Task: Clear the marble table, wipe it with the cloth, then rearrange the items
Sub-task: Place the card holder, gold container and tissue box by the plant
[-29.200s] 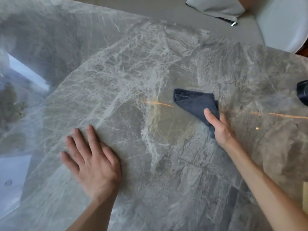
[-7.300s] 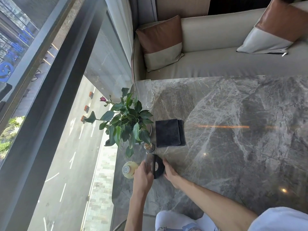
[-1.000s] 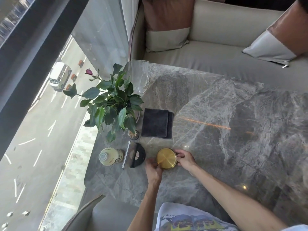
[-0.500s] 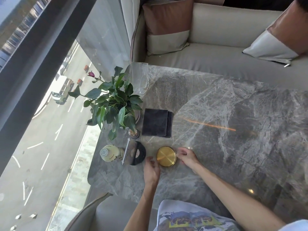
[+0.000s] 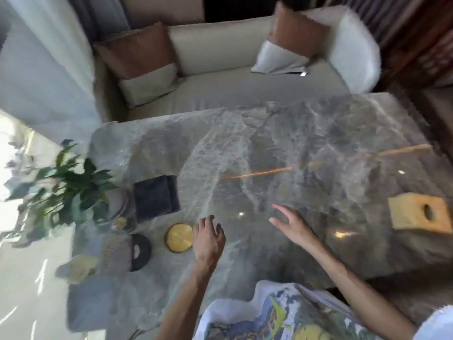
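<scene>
Rearranging stage, almost there

Both hands empty, fingers spread: left hand point(image 5: 208, 239) beside gold coaster point(image 5: 179, 238) near marble table point(image 5: 282, 148) left edge; right hand point(image 5: 293, 223) probably heading for wooden box point(image 5: 420, 213).

The desk point(image 5: 282, 148) is left bare through the middle — the left edge is crowded by plant point(image 5: 71, 185), cloth point(image 5: 155, 197) and gold coaster point(image 5: 179, 238); a wooden box point(image 5: 416, 214) is seen far right.

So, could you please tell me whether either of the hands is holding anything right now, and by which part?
Nothing is held. The left hand is open beside the gold disc, and the right hand is open over the marble table.
</scene>
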`<state>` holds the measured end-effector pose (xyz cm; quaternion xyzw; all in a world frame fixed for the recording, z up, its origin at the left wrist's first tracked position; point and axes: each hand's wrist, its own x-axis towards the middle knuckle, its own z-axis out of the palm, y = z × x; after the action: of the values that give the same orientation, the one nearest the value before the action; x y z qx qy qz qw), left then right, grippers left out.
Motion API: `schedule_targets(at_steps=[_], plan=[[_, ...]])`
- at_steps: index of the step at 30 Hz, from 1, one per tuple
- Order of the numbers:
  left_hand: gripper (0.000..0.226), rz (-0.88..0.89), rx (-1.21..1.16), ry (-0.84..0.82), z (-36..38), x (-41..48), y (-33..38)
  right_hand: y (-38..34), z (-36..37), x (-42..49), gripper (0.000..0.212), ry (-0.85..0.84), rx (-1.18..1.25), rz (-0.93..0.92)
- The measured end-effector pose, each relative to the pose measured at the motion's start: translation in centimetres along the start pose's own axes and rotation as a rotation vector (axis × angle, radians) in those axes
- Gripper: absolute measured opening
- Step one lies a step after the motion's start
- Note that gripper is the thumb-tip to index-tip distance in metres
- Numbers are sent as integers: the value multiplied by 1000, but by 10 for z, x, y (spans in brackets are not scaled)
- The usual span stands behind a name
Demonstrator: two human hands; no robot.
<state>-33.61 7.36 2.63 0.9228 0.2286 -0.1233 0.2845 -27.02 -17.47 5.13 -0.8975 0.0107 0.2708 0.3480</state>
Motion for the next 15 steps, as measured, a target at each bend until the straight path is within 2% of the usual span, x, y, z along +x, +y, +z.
schedule_targets(at_steps=[3,7,11,13,15], plan=[[37,134,-19,-154,32,0,63,57,-55,-34,50,120,102,131],[38,249,36,-304,83,-15,148,154,-110,-73,53,198,264,281],[37,295,79,-381,134,-39,230,238,-179,-101,38,355,394,370],[36,300,77,-404,163,-47,270,286,-221,-107,38,446,430,416],[34,281,69,-432,194,-55,313,338,-260,-103,40,461,445,462]])
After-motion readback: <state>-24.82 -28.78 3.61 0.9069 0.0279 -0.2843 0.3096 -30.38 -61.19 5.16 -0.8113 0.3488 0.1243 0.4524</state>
